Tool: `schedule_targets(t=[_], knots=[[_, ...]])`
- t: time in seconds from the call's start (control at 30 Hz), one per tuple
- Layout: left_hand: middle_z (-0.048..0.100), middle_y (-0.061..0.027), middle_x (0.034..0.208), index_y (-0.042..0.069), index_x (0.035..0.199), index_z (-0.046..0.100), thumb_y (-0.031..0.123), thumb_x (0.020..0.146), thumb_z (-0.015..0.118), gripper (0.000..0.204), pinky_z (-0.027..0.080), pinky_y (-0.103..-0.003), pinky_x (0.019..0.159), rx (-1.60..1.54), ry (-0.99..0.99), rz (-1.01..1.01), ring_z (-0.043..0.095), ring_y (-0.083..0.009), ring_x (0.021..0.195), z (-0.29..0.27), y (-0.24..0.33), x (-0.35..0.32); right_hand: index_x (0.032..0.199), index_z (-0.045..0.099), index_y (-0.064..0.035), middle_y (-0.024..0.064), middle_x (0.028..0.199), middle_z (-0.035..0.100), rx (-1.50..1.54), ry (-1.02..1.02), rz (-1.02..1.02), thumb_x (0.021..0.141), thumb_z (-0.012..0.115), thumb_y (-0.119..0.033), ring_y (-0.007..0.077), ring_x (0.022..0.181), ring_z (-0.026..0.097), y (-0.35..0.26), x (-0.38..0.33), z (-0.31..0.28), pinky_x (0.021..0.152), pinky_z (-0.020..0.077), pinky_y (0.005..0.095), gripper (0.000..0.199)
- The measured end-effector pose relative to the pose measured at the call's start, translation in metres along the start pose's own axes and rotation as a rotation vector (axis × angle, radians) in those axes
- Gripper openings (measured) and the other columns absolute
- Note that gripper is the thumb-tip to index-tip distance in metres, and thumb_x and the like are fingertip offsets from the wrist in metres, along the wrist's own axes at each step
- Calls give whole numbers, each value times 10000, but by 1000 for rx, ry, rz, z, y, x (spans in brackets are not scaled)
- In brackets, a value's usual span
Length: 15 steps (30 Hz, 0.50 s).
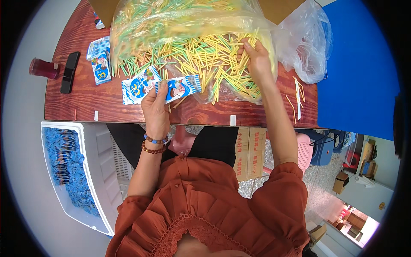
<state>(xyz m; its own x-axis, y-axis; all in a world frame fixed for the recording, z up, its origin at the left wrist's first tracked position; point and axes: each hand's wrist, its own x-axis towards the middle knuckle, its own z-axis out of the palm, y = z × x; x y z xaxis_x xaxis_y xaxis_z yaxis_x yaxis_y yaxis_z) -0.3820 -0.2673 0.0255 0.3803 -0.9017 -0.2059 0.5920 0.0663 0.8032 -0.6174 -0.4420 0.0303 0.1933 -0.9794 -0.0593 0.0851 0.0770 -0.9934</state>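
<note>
My left hand (155, 107) is closed on several small blue-and-white packets (180, 88), with the thumb on top and the packets fanned out over the table's near edge. To the right, my right hand (259, 62) is at the side of a heap of thin yellow and green sticks (192, 55). Its fingers are curled round a few yellow sticks (253, 40). The heap spills from a large clear plastic bag (171, 25), whose film covers the far part.
More packets (101, 64), a black phone (69, 73) and a dark red jar (43, 68) are at the table's left. A crumpled clear bag (304, 43) and loose sticks (295, 103) lie at right. Below left, a white foam box (85, 171) holds many blue packets.
</note>
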Motion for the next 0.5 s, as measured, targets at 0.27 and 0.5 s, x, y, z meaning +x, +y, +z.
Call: schedule_targets(t=[0.27, 0.5], knots=[[675, -5, 874, 54, 968, 673, 175, 935, 599, 146, 579, -278, 659, 8, 2, -25, 649, -84, 754, 3, -1, 0, 1212, 502, -43, 23, 902, 589, -393, 52, -187, 977, 485, -135, 97, 842, 532, 26, -28, 26, 795, 438, 250, 254], [659, -3, 824, 43, 896, 669, 206, 943, 591, 187, 570, -250, 622, 32, -54, -26, 641, -79, 735, 12, -6, 9, 1086, 465, -42, 56, 919, 517, 599, 28, -221, 979, 456, -78, 162, 832, 494, -6, -29, 26, 826, 430, 350, 114]])
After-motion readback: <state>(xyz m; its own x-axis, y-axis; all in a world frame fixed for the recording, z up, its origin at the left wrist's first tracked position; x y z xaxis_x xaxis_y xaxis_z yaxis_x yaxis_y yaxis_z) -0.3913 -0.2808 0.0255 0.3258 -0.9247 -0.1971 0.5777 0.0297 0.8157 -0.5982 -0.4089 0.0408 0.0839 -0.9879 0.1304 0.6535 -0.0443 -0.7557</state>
